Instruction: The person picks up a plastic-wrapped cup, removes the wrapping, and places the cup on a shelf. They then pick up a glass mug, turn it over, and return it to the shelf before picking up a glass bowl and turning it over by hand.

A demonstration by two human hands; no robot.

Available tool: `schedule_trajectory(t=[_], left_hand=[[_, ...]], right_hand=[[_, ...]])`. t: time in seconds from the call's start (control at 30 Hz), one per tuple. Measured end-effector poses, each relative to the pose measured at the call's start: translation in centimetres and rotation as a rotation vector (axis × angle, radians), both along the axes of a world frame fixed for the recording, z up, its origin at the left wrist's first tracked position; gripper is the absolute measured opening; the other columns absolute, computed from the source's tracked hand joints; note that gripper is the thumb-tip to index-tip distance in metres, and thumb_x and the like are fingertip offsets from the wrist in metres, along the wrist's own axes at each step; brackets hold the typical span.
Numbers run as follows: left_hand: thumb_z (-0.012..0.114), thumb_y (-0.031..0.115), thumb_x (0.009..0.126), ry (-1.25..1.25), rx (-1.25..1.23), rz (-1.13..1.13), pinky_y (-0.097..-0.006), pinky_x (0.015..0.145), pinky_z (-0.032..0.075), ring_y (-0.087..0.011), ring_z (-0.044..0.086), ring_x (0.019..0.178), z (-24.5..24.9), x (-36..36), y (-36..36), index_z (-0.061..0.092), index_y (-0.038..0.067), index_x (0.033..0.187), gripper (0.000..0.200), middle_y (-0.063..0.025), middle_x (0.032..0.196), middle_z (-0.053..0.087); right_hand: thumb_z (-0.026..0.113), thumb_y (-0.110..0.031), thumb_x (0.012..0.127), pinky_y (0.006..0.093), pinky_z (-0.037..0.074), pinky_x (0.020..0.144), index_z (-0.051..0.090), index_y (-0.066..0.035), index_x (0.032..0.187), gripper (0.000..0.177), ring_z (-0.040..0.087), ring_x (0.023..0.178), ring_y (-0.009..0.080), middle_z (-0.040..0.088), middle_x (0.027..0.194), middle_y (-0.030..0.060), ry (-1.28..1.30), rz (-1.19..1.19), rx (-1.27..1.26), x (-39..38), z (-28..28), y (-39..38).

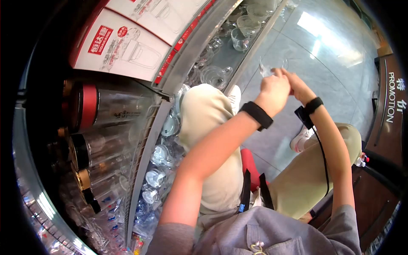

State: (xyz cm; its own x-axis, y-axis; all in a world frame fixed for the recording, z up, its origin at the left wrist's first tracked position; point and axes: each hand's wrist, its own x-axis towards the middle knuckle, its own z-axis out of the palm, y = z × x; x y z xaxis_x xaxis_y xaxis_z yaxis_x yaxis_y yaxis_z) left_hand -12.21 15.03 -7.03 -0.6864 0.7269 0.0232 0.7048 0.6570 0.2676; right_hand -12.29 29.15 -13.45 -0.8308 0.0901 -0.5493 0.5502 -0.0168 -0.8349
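Out in front of my knees, over the floor, my two hands meet at a clear glass cup (272, 64). Its see-through outline is faint against the grey tiles. The fingers of my left hand (274, 91) are closed at the near side of the cup. My right hand (300, 88) touches the left, its fingers curled in against the same cup; the exact grip of its fingertips is hidden. Both wrists wear black bands. To the left, on the low shelf (229, 55), stand several glass cups (240, 39) and a glass jug (213, 76).
White and red boxes (123, 46) sit on the shelf above at the left. Beneath them lie glass jars (123, 104) with red, black and gold lids. A dark promotion stand (389, 85) is at the right. Grey tiled floor (306, 42) lies ahead.
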Motion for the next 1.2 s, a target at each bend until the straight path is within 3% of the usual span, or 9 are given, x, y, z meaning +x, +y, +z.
schedule_trajectory(t=[0.07,0.1,0.17,0.23,0.33,0.43,0.7,0.9,1.2], left_hand=[[0.063,0.013,0.074,0.132,-0.045,0.040,-0.0366,0.057,0.052,-0.0231,0.066,0.069,1.3,1.3,1.3,0.061,0.006,0.077,0.007,-0.0078,0.068,0.062],[0.063,0.013,0.074,0.209,-0.067,0.051,-0.0336,0.053,0.051,-0.0199,0.066,0.067,2.2,2.4,1.5,0.062,0.009,0.074,0.004,-0.0058,0.067,0.062],[0.061,0.015,0.072,-0.105,-0.139,-0.149,-0.0312,0.047,0.048,-0.0173,0.066,0.065,1.7,3.2,1.0,0.068,0.014,0.071,0.007,-0.0031,0.071,0.065],[0.062,0.014,0.071,-0.349,-0.491,-0.179,-0.0357,0.047,0.049,-0.0202,0.067,0.070,3.5,3.4,1.4,0.070,0.013,0.078,0.011,-0.0066,0.078,0.067],[0.062,0.017,0.077,-0.308,-0.568,-0.422,-0.0422,0.055,0.052,-0.0228,0.064,0.075,2.5,4.8,0.5,0.069,0.010,0.095,0.021,-0.0064,0.091,0.067],[0.069,0.014,0.067,-0.473,-0.666,-0.444,-0.0392,0.050,0.053,-0.0235,0.066,0.073,2.7,4.9,1.6,0.071,0.010,0.090,0.023,-0.0092,0.091,0.068],[0.075,0.013,0.064,-0.565,-0.916,-0.530,-0.0402,0.055,0.056,-0.0237,0.065,0.077,2.2,4.6,3.2,0.068,0.008,0.097,0.035,-0.0077,0.096,0.067],[0.077,0.016,0.064,-0.501,-0.958,-0.457,-0.0464,0.060,0.057,-0.0309,0.060,0.095,2.4,5.3,2.7,0.064,0.009,0.108,0.046,-0.0112,0.114,0.059],[0.075,0.016,0.069,-0.422,-1.189,-0.507,-0.0486,0.068,0.057,-0.0318,0.061,0.094,2.8,5.5,3.0,0.064,0.009,0.109,0.042,-0.0076,0.113,0.060]], right_hand=[[0.049,-0.041,0.085,0.0272,0.037,0.049,0.059,-0.005,0.083,0.037,0.047,0.058,0.0136,0.049,0.062,0.0006,0.609,0.364,0.524,-2.2,-1.4,1.3],[0.051,-0.039,0.084,0.0256,0.031,0.044,0.056,-0.005,0.079,0.035,0.041,0.051,0.0109,0.046,0.062,-0.0003,-0.067,0.049,0.314,-4.0,3.2,-1.3],[0.053,-0.039,0.083,0.0237,0.023,0.039,0.052,-0.005,0.074,0.035,0.031,0.045,0.0079,0.042,0.060,-0.0016,-0.197,0.018,-0.021,-6.5,2.3,-1.5],[0.055,-0.038,0.083,0.0196,0.017,0.039,0.052,-0.008,0.076,0.031,0.024,0.044,0.0033,0.041,0.063,-0.0030,-0.152,0.010,-0.038,-7.8,1.4,-3.6],[0.056,-0.037,0.082,0.0183,0.015,0.038,0.052,-0.009,0.078,0.028,0.021,0.044,0.0015,0.041,0.065,-0.0038,-0.104,0.058,0.010,-10.0,1.3,-5.8],[0.058,-0.040,0.080,0.0220,0.018,0.038,0.053,-0.005,0.075,0.035,0.025,0.043,0.0046,0.041,0.063,-0.0026,-0.085,0.135,0.124,-11.6,-0.6,-6.8],[0.058,-0.048,0.075,0.0271,0.029,0.039,0.060,0.001,0.075,0.049,0.039,0.044,0.0111,0.051,0.064,0.0033,0.011,0.121,0.220,-13.8,-4.7,-7.2],[0.060,-0.053,0.073,0.0283,0.039,0.046,0.064,0.001,0.078,0.053,0.049,0.051,0.0148,0.058,0.069,0.0053,0.047,0.042,0.205,-13.9,-7.2,-8.5],[0.063,-0.053,0.069,0.0282,0.040,0.046,0.065,0.000,0.073,0.053,0.050,0.052,0.0145,0.057,0.064,0.0047,0.062,0.138,0.343,-14.5,-8.7,-8.9]])
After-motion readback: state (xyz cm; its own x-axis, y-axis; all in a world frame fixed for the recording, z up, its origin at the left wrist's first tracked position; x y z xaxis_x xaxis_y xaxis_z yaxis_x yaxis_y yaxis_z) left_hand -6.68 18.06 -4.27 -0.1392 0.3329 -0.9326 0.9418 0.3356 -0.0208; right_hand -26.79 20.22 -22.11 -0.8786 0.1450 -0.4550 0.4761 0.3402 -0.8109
